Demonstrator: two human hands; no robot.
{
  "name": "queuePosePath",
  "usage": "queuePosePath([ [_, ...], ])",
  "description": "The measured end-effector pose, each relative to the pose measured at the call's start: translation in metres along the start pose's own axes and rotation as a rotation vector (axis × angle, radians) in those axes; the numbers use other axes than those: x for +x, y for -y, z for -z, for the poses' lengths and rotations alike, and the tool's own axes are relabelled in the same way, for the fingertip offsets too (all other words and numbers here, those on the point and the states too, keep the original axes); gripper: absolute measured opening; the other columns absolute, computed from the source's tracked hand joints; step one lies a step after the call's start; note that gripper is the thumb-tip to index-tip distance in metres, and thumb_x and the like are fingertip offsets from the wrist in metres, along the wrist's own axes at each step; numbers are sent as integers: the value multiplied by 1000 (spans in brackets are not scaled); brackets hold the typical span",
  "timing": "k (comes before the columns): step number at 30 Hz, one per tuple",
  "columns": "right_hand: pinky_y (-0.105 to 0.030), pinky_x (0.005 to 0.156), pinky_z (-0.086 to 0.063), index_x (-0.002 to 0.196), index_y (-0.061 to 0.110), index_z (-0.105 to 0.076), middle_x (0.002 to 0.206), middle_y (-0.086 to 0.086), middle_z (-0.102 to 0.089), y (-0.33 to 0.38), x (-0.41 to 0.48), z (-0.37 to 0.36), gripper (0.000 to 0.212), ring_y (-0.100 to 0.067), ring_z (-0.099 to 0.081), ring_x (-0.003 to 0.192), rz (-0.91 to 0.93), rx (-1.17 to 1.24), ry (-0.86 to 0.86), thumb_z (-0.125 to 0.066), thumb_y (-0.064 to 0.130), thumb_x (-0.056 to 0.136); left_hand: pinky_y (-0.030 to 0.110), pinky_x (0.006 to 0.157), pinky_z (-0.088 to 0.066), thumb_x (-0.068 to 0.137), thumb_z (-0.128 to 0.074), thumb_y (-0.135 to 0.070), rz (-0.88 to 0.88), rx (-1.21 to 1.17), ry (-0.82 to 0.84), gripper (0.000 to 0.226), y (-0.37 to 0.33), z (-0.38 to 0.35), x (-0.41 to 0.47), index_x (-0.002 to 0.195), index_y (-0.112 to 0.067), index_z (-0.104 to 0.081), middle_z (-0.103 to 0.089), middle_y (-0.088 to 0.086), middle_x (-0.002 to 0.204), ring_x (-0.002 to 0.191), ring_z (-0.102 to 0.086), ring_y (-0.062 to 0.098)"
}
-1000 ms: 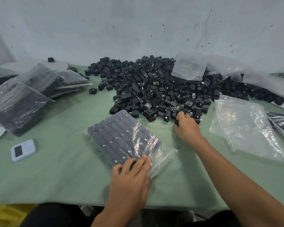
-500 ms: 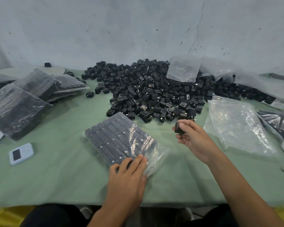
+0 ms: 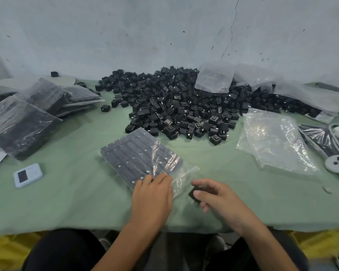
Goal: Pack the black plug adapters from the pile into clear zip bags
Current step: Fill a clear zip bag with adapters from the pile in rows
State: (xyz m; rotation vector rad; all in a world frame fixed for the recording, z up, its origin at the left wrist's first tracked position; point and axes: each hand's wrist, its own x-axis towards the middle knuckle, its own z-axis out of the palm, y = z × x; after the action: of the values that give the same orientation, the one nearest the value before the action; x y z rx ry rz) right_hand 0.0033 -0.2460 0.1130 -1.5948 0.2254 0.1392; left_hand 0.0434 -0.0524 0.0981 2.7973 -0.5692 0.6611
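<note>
Left hand flat on zip bag, fingers straight; right hand pinching one adapter; best lift the mouth open, slide it in square with the rows.

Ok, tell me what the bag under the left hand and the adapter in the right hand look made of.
Bag: thin clear plastic film, glossy; it crinkles and catches white glare. Adapter: probably hard moulded plastic, matt black; blurred here, but those in the pile look dull.
</note>
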Motion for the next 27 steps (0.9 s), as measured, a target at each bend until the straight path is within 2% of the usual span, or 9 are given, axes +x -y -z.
queuePosePath([
  [4, -28, 68, -59, 119, 6, -66, 98, -12, -69, -2, 11, -22, 34, -20, -69, 72, -47, 180, -72, -61, -10, 89, 33, 61, -44, 77, -80, -25, 33, 4, -8, 11, -3, 1, 4, 81, -25, -69, -71, -10, 82, 67, -59, 22],
  [8, -30, 64, -58, 110, 7, -52, 105, -21, -63, -6, 18, -32, 32, -23, -67, 73, -26, 263, -177, -68, -7, 86, 32, 61, -44, 80, -77, -27, 37, -4, -11, 8, -3, 3, 2, 84, -27, -70, -71, -12, 85, 68, -58, 20],
  [13, -39, 78, -62, 91, 10, -66, 94, -15, -67, -16, 21, -25, 14, -21, -68, 79, -7, 268, -169, -62, -4, 89, 32, 64, -45, 84, -73, -28, 67, -34, -17, 3, -1, 3, 4, 86, -28, -71, -72, -13, 87, 71, -59, 19],
  [15, -39, 74, -62, 89, 17, -73, 94, -12, -68, -17, 21, -26, 20, -20, -69, 79, 0, 220, -160, -62, 0, 91, 32, 64, -45, 85, -72, -28, 74, -39, -11, 2, -1, 3, 4, 86, -28, -71, -73, -13, 88, 71, -59, 19],
  [17, -34, 73, -61, 93, 27, -73, 98, -6, -71, -19, 22, -30, 17, -16, -72, 83, 43, 88, -186, -71, 11, 88, 32, 64, -45, 84, -73, -28, 80, -34, -10, 4, -2, 3, 4, 87, -27, -71, -73, -13, 88, 72, -60, 20],
  [20, -13, 77, -51, 96, 33, -63, 90, 13, -72, -21, 31, -36, 27, 6, -66, 86, 143, -292, -329, -82, 28, 78, 33, 64, -45, 84, -74, -28, 87, -39, -19, 5, -3, 3, 3, 86, -27, -70, -72, -12, 87, 72, -61, 22],
  [21, -11, 76, -48, 95, 32, -62, 88, 17, -71, -20, 34, -38, 28, 10, -64, 87, 168, -357, -361, -83, 29, 76, 33, 64, -45, 84, -75, -28, 86, -40, -24, 6, -3, 3, 3, 85, -26, -69, -72, -12, 86, 71, -60, 22],
  [25, -20, 81, -53, 93, 26, -69, 86, 18, -73, -20, 43, -54, 18, 7, -66, 84, 235, -359, -382, -76, 18, 79, 35, 61, -46, 82, -78, -24, 62, -50, -49, 9, -2, 4, 1, 84, -24, -69, -72, -11, 84, 67, -59, 23],
  [27, -19, 78, -52, 93, 25, -70, 86, 17, -73, -24, 46, -60, 14, 6, -67, 83, 274, -385, -362, -70, 16, 83, 34, 62, -46, 85, -75, -24, 48, -56, -63, 6, -1, 1, 0, 86, -24, -69, -72, -11, 86, 68, -59, 22],
])
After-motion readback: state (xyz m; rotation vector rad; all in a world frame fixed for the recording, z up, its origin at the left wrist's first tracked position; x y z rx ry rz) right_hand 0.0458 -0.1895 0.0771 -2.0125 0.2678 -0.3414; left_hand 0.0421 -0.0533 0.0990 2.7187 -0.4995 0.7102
